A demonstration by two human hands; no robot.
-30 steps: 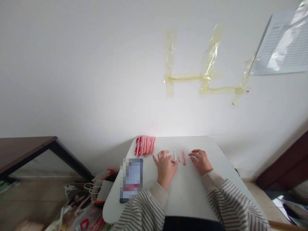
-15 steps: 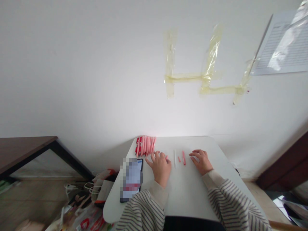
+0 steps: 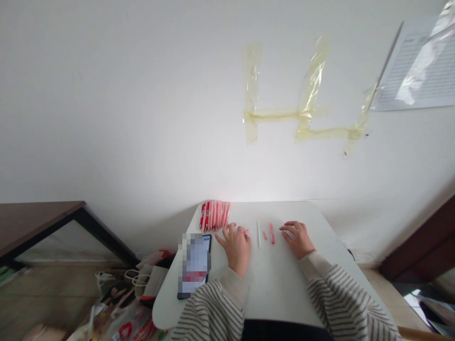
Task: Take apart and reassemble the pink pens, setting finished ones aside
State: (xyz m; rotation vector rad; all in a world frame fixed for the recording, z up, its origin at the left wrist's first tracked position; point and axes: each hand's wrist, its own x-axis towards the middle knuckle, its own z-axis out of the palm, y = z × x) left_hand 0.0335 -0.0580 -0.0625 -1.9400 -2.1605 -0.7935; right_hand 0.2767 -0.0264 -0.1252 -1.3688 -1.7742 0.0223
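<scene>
Leftward since a second ago, the left hand (image 3: 236, 246) has slid off the thin white plastic tube (image 3: 258, 233) to a short pink plastic pen piece (image 3: 246, 231). Its fingers are spread over the piece, which pokes out at the fingertips; whether they pinch it, I cannot tell. The piece looks light, stiff and apt to roll — best nipped at mid-length. Just right of the tube lies a pink pen barrel (image 3: 271, 233). The right hand (image 3: 298, 238) rests open and empty on the white worktop (image 3: 277, 279); a row of pink pens (image 3: 214, 215) lies behind.

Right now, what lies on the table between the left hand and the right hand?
The head view shows three things there: a thin white stick, a short pink piece and a longer pink piece.
</scene>
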